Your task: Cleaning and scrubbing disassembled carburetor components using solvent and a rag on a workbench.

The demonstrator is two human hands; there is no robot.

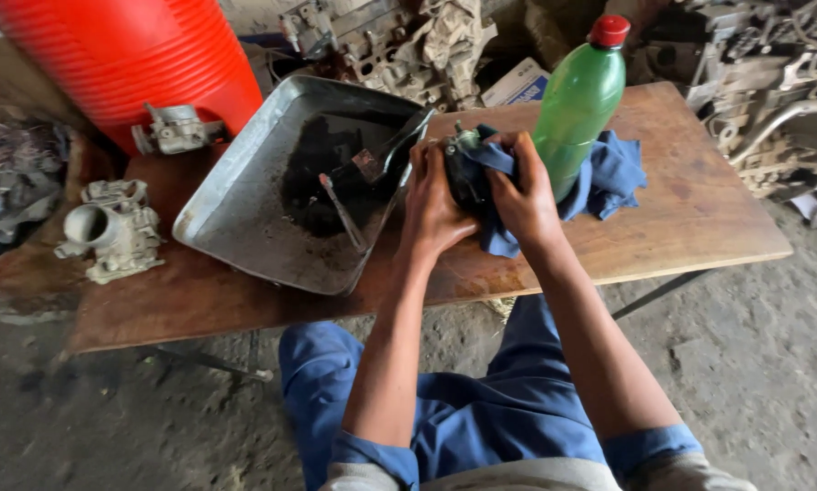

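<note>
My left hand (432, 202) grips a dark, greasy metal engine part (464, 162) over the wooden table (690, 214). My right hand (524, 195) presses a blue cloth (608, 177) against that same part, fingers wrapped over its top. Most of the part is hidden between the two hands and the cloth. The rest of the cloth trails right across the table, behind a green plastic bottle (577, 105) with a red cap, which stands right behind my right hand.
A tilted metal tray (245, 195) with black oily residue, a brush and a small tool lies left of my hands. Two light metal carburettor-like parts (113, 227) (177, 129) sit at the far left, by an orange barrel (127, 55). Engine scrap piles up behind.
</note>
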